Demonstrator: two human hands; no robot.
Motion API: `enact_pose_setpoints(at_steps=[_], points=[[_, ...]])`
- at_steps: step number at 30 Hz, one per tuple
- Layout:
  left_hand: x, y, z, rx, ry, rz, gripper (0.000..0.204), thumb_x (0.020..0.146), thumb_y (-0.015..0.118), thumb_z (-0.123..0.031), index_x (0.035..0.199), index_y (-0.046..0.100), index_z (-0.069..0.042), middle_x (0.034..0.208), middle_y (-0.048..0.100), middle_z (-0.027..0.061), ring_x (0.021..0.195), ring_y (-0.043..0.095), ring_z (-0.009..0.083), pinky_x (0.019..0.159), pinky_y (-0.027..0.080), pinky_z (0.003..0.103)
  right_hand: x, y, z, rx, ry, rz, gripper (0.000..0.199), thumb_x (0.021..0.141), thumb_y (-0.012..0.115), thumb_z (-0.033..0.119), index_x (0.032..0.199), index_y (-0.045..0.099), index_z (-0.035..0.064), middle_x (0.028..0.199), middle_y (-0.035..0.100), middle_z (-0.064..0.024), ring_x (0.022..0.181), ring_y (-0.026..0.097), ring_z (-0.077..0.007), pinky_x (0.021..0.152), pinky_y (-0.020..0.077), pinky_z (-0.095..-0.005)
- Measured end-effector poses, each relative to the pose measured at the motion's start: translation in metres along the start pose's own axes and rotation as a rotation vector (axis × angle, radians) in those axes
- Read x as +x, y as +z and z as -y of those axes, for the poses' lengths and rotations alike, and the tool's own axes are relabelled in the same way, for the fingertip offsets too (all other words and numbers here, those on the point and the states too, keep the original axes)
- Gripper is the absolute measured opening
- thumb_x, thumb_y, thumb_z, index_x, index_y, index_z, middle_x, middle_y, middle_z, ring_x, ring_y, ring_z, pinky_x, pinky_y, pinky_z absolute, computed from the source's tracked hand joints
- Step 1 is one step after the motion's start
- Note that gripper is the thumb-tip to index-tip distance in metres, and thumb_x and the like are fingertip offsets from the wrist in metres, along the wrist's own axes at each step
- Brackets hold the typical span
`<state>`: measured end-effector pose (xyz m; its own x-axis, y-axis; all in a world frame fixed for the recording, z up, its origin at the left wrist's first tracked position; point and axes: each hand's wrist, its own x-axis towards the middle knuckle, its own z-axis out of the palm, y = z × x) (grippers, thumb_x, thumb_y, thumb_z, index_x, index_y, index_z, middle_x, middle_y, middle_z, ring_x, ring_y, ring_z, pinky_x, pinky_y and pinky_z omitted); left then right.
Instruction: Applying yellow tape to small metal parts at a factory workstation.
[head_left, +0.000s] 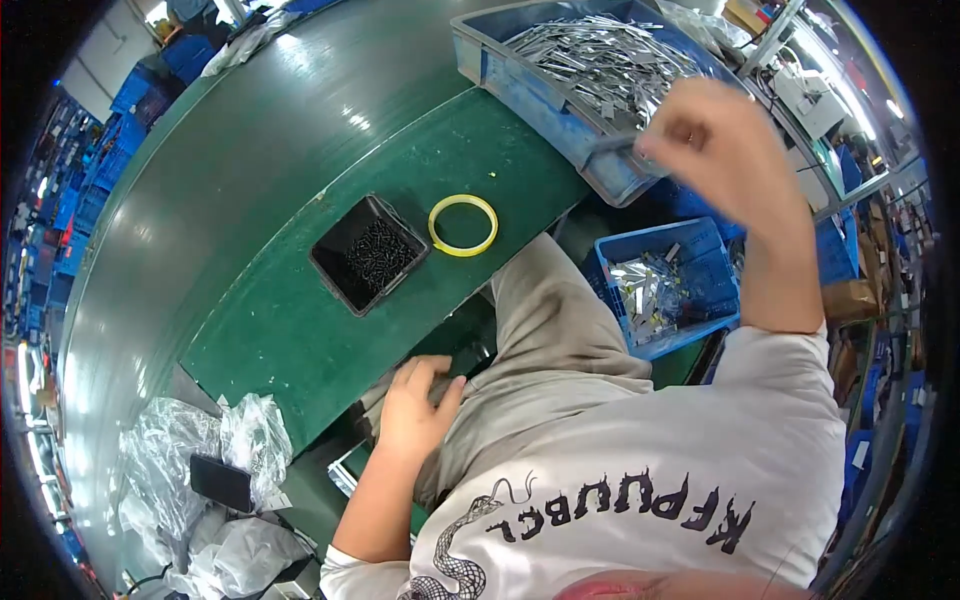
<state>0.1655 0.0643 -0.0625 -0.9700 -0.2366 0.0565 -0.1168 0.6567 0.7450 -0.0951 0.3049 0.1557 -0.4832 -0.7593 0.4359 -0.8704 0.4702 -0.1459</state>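
My right hand (715,155) is raised at the near end of a large blue bin (530,95) heaped with thin metal strips (610,65). Its fingers are curled, and a dark grey, blurred strip-like piece (612,146) sticks out from between thumb and fingers; its exact kind cannot be made out. Down by my leg, beside the green table's edge, my left hand (415,405) rests with fingers apart and holds nothing. On the green tabletop (270,340) stands a black square tray (345,285) of small black screw-like parts (378,255). Right of it lies a yellow tape roll (432,225).
A smaller blue crate (655,345) with loose metal and clear pieces stands below the large bin, near my right side. Clear plastic bags (175,450) and a dark flat rectangular object (220,483) are at the lower left. A smooth grey-green conveyor-like surface (270,120) curves along the table's far side.
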Motion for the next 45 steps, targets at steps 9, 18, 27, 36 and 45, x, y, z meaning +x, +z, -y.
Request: enact_pose_setpoints(at_steps=[9, 18, 27, 36, 45], points=[[-0.013, 0.007, -0.008, -0.362, 0.152, 0.294, 0.036, 0.089, 0.069, -0.017, 0.117, 0.055, 0.000, 0.087, 0.066, 0.0136, 0.079, 0.066, 0.0283, 0.073, 0.052, 0.036, -0.044, 0.158, 0.093, 0.941, -0.237, 0.610, 0.018, 0.081, 0.076, 0.023, 0.079, 0.068, 0.0070, 0.076, 0.062, -0.0066, 0.070, 0.062, -0.0244, 0.061, 0.0476, -0.0353], [-0.010, 0.015, -0.008, -0.871, -0.283, 0.094, 0.022, 0.104, 0.047, -0.023, 0.110, 0.050, -0.002, 0.078, 0.064, 0.0057, 0.061, 0.058, 0.0097, 0.056, 0.047, 0.025, -0.017, 0.233, 0.028, 0.173, -0.108, 0.140, 0.029, 0.084, 0.070, 0.031, 0.099, 0.066, 0.0063, 0.104, 0.066, -0.0092, 0.107, 0.058, -0.0296, 0.092, 0.0434, -0.0414], [-0.003, 0.003, -0.005, -1.136, -0.448, -0.029, 0.019, 0.104, 0.047, -0.021, 0.097, 0.049, -0.003, 0.073, 0.064, 0.0090, 0.057, 0.059, 0.0135, 0.052, 0.046, 0.026, -0.082, 0.203, 0.079, 0.784, -0.240, 0.084, 0.013, 0.085, 0.066, 0.008, 0.093, 0.058, 0.0022, 0.071, 0.053, -0.0106, 0.059, 0.048, -0.0248, 0.052, 0.0356, -0.0351], [-0.008, 0.007, -0.011, -1.043, -0.481, -0.080, 0.017, 0.103, 0.046, -0.015, 0.091, 0.049, -0.002, 0.075, 0.065, 0.0097, 0.062, 0.059, 0.0118, 0.058, 0.048, 0.024, -0.086, 0.206, 0.098, 0.840, -0.178, 0.179, 0.014, 0.087, 0.068, 0.015, 0.092, 0.061, 0.0038, 0.064, 0.051, -0.0049, 0.057, 0.047, -0.0212, 0.052, 0.0354, -0.0341], [-0.008, 0.007, -0.012, -0.990, -0.447, -0.066, 0.016, 0.102, 0.045, -0.012, 0.091, 0.050, -0.003, 0.073, 0.061, 0.0048, 0.061, 0.056, 0.0083, 0.057, 0.047, 0.022, -0.088, 0.209, 0.102, 0.882, -0.113, 0.228, 0.014, 0.087, 0.068, 0.017, 0.092, 0.061, 0.0047, 0.066, 0.054, -0.0045, 0.058, 0.047, -0.0219, 0.054, 0.0358, -0.0345]])
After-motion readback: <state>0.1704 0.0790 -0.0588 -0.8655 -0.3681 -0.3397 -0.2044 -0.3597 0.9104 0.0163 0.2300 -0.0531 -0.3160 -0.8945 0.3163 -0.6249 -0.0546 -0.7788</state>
